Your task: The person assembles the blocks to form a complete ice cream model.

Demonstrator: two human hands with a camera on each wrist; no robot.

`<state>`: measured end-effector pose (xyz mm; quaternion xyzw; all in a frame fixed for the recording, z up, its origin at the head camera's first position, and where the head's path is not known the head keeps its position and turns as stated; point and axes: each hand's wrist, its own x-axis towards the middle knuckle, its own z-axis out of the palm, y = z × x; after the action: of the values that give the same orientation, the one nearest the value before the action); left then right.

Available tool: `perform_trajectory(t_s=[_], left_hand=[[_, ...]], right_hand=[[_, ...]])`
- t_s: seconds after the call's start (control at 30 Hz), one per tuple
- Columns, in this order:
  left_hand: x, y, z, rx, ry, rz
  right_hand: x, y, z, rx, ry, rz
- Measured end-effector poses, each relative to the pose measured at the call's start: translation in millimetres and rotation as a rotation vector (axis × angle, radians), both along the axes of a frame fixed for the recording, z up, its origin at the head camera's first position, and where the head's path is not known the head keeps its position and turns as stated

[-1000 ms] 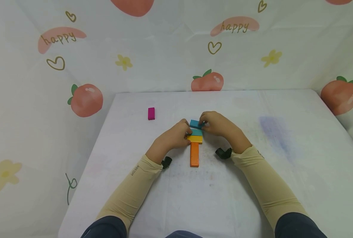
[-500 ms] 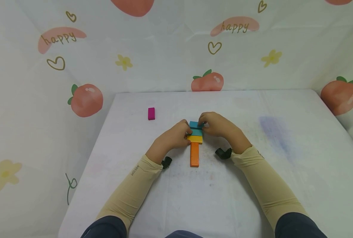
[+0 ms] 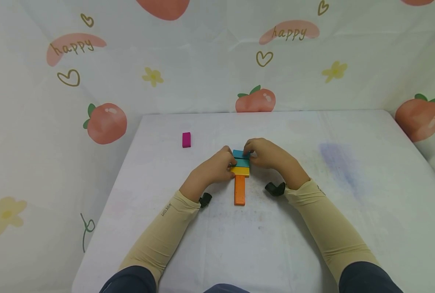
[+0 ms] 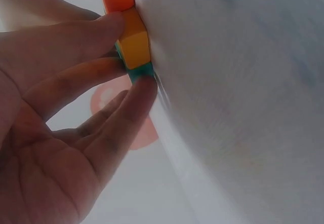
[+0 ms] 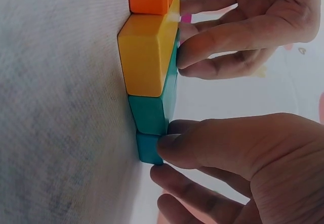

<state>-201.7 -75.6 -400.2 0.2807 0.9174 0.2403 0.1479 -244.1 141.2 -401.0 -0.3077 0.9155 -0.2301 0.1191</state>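
Flat on the white table (image 3: 313, 211) lies a line of blocks: a long orange block (image 3: 239, 190), a yellow block (image 3: 240, 171), a teal block (image 3: 242, 162) and, farthest from me, a blue block (image 3: 240, 154). My right hand (image 3: 266, 154) pinches the blue block (image 5: 148, 149) at its right end, and the block touches the teal block (image 5: 152, 110). My left hand (image 3: 217, 167) presses fairly straight fingertips (image 4: 144, 87) against the left ends of the yellow block (image 4: 135, 44) and the teal block (image 4: 139, 72).
A magenta block (image 3: 186, 139) lies alone at the table's far left. A printed cloth with peaches (image 3: 255, 99) hangs behind and beside the table. Black wrist cameras (image 3: 275, 189) sit under both forearms.
The blue block, slightly raised and skewed a second ago, has come down and slid against the teal block. My left hand has stayed in place.
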Motion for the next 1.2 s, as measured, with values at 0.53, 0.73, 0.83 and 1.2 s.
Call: perform_trajectory(t_s=[0.53,0.73,0.83,1.2], left_hand=[[-0.8,0,0.6,-0.018,0.038,-0.031],[-0.2,0,1.6,-0.012,0.048,-0.034],[0.2,0,2.2,-0.012,0.051,-0.034],[0.2,0,2.6,-0.036,0.044,-0.036]], right_hand=[[0.9,-3,-0.8,0.024,-0.018,-0.018],[3.8,-2,2.8,0.041,-0.059,-0.021],[5.9,-1,5.5,0.051,-0.089,-0.023],[12.5,-2,10.8,0.082,-0.135,-0.015]])
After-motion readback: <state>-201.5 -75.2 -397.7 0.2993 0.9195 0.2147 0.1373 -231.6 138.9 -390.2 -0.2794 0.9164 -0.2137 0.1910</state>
